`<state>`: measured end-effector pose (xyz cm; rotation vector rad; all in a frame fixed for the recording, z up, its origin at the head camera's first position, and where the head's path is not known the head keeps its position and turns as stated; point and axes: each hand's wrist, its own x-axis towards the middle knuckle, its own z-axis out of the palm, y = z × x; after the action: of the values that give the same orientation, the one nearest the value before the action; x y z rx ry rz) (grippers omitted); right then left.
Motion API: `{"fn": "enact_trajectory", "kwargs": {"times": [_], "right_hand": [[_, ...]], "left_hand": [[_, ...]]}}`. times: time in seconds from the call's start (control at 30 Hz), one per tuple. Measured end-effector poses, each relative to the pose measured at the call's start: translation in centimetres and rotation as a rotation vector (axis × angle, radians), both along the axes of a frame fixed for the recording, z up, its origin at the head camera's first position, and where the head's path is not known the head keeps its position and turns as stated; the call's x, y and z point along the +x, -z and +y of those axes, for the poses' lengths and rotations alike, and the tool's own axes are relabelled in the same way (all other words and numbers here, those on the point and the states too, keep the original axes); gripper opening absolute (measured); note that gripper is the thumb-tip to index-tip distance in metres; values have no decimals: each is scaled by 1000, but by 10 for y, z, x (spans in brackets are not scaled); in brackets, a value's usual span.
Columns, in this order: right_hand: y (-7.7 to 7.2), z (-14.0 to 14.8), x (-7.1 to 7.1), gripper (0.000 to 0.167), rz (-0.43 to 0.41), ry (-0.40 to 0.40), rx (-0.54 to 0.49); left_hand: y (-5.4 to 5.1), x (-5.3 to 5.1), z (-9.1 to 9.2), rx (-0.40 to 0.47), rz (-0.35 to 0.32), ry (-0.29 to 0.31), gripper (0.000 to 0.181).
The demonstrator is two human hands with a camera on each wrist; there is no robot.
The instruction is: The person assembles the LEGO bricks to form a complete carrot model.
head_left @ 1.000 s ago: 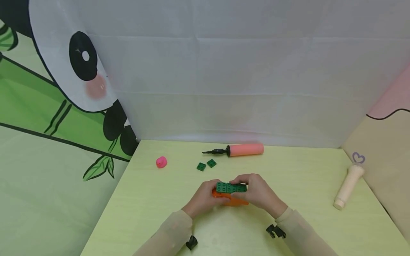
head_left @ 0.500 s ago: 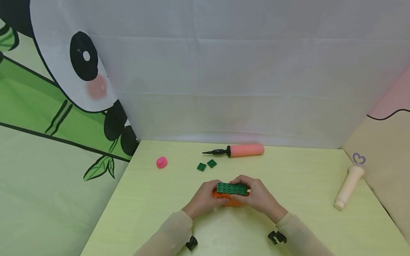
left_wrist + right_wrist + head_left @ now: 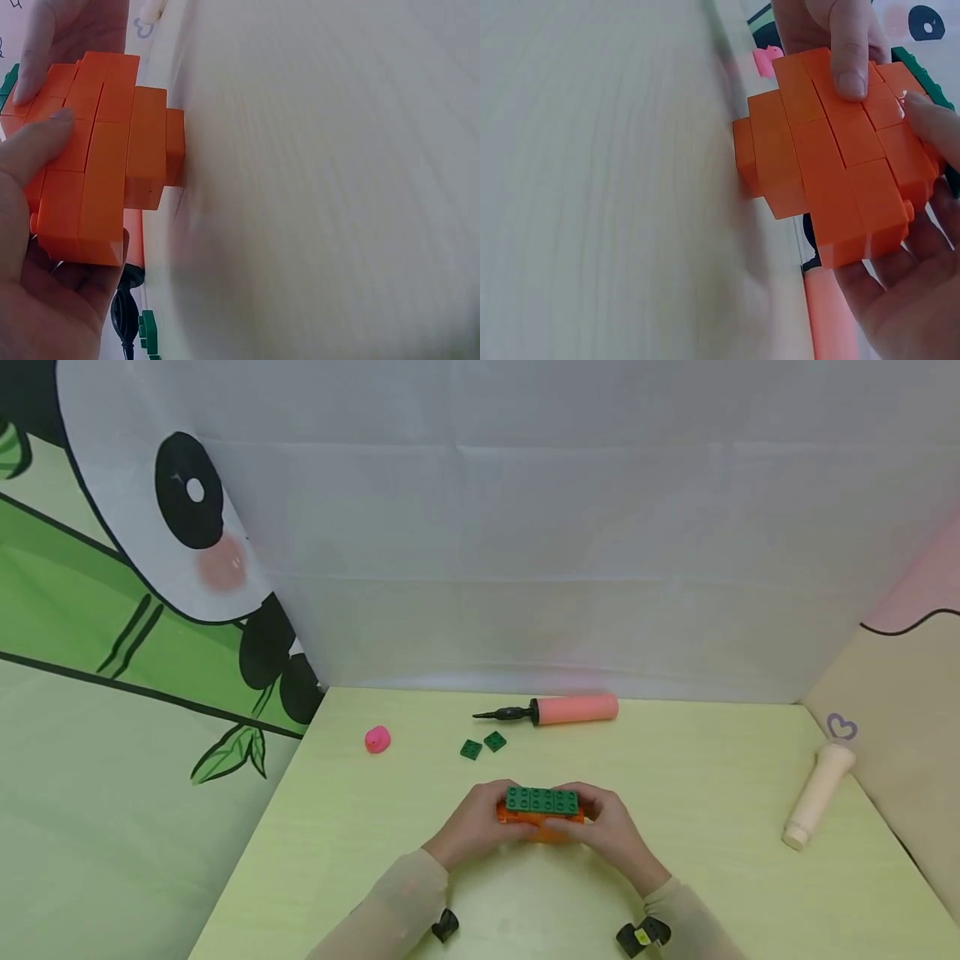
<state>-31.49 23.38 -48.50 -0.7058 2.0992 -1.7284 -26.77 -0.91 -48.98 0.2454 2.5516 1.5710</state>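
Between both hands is a building-block model of orange bricks (image 3: 105,150) stacked in stepped layers, narrowing toward the table. A row of green bricks (image 3: 542,800) with studs up sits on its top. My left hand (image 3: 482,818) grips the left side, its thumb laid across the near face in the left wrist view. On the opposite side my right hand (image 3: 603,827) grips the model, thumb on the near face and fingers behind, as the right wrist view shows. The model's far side is hidden in the head view.
Two loose green bricks (image 3: 471,749) lie beyond the hands. Behind them is a pink hand pump (image 3: 577,709) with a black nozzle. A pink rubber duck (image 3: 377,739) sits at the left, a pale wooden cylinder (image 3: 819,795) at the right edge. A white backdrop (image 3: 525,568) closes the rear.
My right hand has moved from the green bricks' right end down to the side of the orange model, uncovering the whole green row. The left hand keeps its grip.
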Motion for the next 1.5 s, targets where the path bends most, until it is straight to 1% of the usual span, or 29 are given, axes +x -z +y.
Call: {"fn": "enact_trajectory", "kwargs": {"times": [0.1,0.2,0.27,0.33,0.4,0.43,0.47,0.5,0.53,0.6,0.63,0.7,0.73,0.8,0.87,1.0,1.17,1.3,1.4,1.5], "right_hand": [[0,1,-3,35,-20,11,-7],[0,2,-5,36,-34,22,2],[-1,3,-7,37,-40,20,8],[-3,3,-10,37,-49,20,19],[-4,4,-12,38,-64,16,33],[-4,4,-13,39,-70,11,38],[-4,4,-14,39,-75,8,45],[-5,5,-16,40,-79,3,52],[-5,5,-17,40,-77,-4,56],[-5,6,-20,40,-71,-20,59],[-6,7,-21,40,-65,-28,59],[-6,8,-23,40,-56,-39,60],[-6,8,-24,40,-53,-43,60],[-6,9,-26,40,-45,-49,68],[-6,9,-29,40,-43,-53,68],[-8,10,-33,39,-38,-61,68],[-10,11,-38,40,-40,-72,78],[-10,12,-42,41,-43,-77,82],[-10,14,-46,41,-43,-81,82],[-10,13,-46,41,-36,-83,87]], "left_hand": [[-2,-4,-1,-8,-21,19,34],[-5,-9,-5,-31,-48,61,35],[-8,-12,-11,-70,-64,113,39],[-13,-16,-20,-118,-75,183,46],[-17,-21,-32,-184,-72,245,54],[-18,-24,-38,-211,-70,262,58],[-19,-28,-44,-235,-67,266,60],[-19,-32,-49,-255,-60,254,60],[-19,-36,-53,-276,-53,221,60],[-15,-46,-61,-329,-17,124,55],[-12,-51,-63,-359,3,64,52],[-8,-61,-66,-434,49,-50,46],[-5,-66,-67,-470,70,-97,44],[0,-75,-68,-541,103,-156,43],[2,-82,-67,-589,120,-177,44],[9,-93,-65,-654,134,-164,47],[18,-100,-64,-702,138,-165,40],[20,-102,-64,-694,128,-184,33],[17,-103,-64,-669,111,-193,29],[13,-101,-66,-654,91,-195,28]]}}
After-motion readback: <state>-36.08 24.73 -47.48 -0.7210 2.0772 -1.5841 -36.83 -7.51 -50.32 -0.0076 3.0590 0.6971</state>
